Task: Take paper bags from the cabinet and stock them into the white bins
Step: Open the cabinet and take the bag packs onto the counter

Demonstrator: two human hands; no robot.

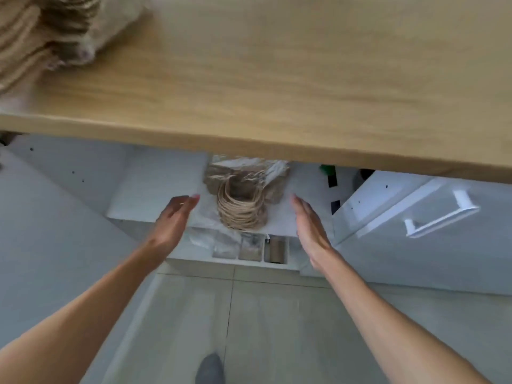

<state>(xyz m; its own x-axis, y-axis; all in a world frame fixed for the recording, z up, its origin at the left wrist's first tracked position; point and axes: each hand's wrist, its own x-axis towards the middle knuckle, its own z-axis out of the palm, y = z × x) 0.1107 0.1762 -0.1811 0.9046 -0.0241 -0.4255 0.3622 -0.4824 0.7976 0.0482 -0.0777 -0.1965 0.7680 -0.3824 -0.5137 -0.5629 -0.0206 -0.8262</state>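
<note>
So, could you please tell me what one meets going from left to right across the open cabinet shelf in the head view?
Left hand → bundle of paper bags with twine handles → right hand → open cabinet door → its white handle.

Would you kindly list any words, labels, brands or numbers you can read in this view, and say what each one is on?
None: no readable text appears anywhere.
Bundle of paper bags in the cabinet: plastic-wrapped, no print visible.
Stack of bags on the wooden counter: blurred, no print visible.
Dark and green items deeper inside: too small and blurred to tell.
</note>
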